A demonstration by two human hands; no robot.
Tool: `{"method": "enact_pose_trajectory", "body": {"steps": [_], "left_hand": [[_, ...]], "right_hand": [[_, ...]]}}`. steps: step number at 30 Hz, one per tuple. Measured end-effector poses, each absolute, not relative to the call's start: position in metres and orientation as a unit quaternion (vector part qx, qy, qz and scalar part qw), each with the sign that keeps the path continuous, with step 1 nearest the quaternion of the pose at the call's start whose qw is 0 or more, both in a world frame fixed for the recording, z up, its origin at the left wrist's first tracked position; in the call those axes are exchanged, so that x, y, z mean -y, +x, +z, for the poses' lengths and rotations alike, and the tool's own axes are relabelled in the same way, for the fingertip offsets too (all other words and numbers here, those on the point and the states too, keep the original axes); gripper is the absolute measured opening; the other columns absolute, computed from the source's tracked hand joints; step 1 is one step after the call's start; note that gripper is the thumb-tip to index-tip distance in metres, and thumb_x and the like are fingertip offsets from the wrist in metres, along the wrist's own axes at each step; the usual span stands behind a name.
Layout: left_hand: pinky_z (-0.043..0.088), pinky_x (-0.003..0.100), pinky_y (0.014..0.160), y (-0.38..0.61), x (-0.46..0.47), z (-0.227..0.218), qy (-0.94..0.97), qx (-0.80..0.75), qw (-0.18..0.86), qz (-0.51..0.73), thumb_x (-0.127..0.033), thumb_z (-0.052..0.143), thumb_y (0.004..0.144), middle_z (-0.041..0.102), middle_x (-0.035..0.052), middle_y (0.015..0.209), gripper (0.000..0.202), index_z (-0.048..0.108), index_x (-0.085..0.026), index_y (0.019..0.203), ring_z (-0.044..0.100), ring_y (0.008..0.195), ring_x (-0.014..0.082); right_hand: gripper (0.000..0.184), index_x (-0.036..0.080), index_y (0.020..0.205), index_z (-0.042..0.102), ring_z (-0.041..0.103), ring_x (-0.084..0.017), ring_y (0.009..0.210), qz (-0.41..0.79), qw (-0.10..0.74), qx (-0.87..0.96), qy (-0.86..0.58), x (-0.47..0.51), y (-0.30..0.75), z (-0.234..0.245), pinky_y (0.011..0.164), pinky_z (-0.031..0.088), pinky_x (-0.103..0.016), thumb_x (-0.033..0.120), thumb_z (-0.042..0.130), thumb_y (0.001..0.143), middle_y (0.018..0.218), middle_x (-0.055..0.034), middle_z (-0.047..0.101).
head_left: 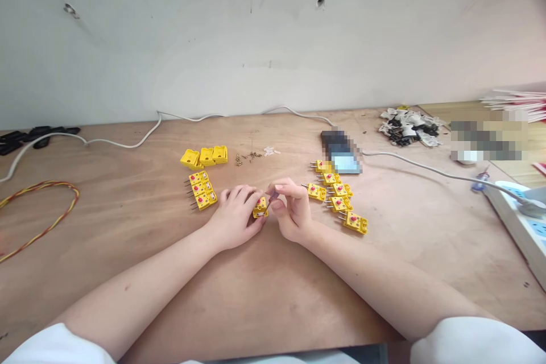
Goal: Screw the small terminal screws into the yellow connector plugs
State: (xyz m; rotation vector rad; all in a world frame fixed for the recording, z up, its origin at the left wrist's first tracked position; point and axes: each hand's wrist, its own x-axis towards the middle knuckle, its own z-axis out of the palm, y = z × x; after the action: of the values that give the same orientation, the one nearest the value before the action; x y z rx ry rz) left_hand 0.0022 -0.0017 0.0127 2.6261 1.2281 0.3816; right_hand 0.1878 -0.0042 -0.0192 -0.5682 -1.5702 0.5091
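While the left hand (pixel 234 219) grasps a yellow thermocouple connector (pixel 260 207) mid-bench, toward the near edge of the plywood bench (pixel 273 296), the right hand (pixel 292 210) pinches a small screwdriver (pixel 273 195) just beside it, between two groups of similar connectors (pixel 201 190) (pixel 336 196).

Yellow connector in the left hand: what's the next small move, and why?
Probably bring the small screwdriver squarely onto the yellow connector and turn it gently. The right hand holds the screwdriver's tip close to the connector, while the left hand keeps the connector gripped. I can't tell whether a screw is already seated there.
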Motion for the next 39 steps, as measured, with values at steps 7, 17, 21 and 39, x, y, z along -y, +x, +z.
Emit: {"method": "enact_pose_trajectory", "body": {"steps": [7, 17, 21, 39], "left_hand": [[0.034, 0.050, 0.103, 0.002, 0.001, 0.011, 0.893, -0.416, 0.109, 0.132, -0.038, 0.055, 0.094, 0.056, 0.0108, 0.135, 0.042, 0.053, -0.027, 0.134, 0.046, 0.129, 0.0304], [0.033, 0.049, 0.104, 0.002, 0.002, 0.012, 0.894, -0.417, 0.104, 0.129, -0.038, 0.054, 0.096, 0.056, 0.0095, 0.135, 0.037, 0.055, -0.027, 0.131, 0.046, 0.130, 0.0294], [0.033, 0.050, 0.104, 0.002, 0.002, 0.012, 0.894, -0.419, 0.099, 0.123, -0.039, 0.055, 0.095, 0.055, 0.0103, 0.136, 0.041, 0.053, -0.028, 0.134, 0.046, 0.130, 0.0303], [0.033, 0.050, 0.103, 0.002, 0.001, 0.011, 0.895, -0.415, 0.103, 0.128, -0.039, 0.054, 0.096, 0.055, 0.0098, 0.135, 0.038, 0.055, -0.028, 0.132, 0.046, 0.129, 0.0299]], "right_hand": [[0.038, 0.032, 0.129, 0.047, 0.064, -0.017, 0.083, 0.222, 0.623, 0.706, -0.251, 0.005, 0.188, -0.016, 0.075, 0.056, -0.038, 0.013, 0.053, 0.097, 0.096, -0.0034, 0.065], [0.039, 0.031, 0.122, 0.050, 0.058, -0.014, 0.072, 0.199, 0.637, 0.693, -0.272, 0.002, 0.188, -0.019, 0.066, 0.051, -0.032, 0.010, 0.063, 0.091, 0.088, 0.0005, 0.059], [0.039, 0.031, 0.129, 0.046, 0.061, -0.017, 0.082, 0.213, 0.646, 0.688, -0.253, 0.003, 0.187, -0.019, 0.074, 0.054, -0.037, 0.013, 0.056, 0.096, 0.092, -0.0021, 0.063], [0.029, 0.029, 0.115, 0.052, 0.054, -0.015, 0.071, 0.174, 0.629, 0.703, -0.284, 0.004, 0.190, -0.004, 0.065, 0.048, -0.032, 0.012, 0.060, 0.093, 0.084, 0.0004, 0.058]]}}
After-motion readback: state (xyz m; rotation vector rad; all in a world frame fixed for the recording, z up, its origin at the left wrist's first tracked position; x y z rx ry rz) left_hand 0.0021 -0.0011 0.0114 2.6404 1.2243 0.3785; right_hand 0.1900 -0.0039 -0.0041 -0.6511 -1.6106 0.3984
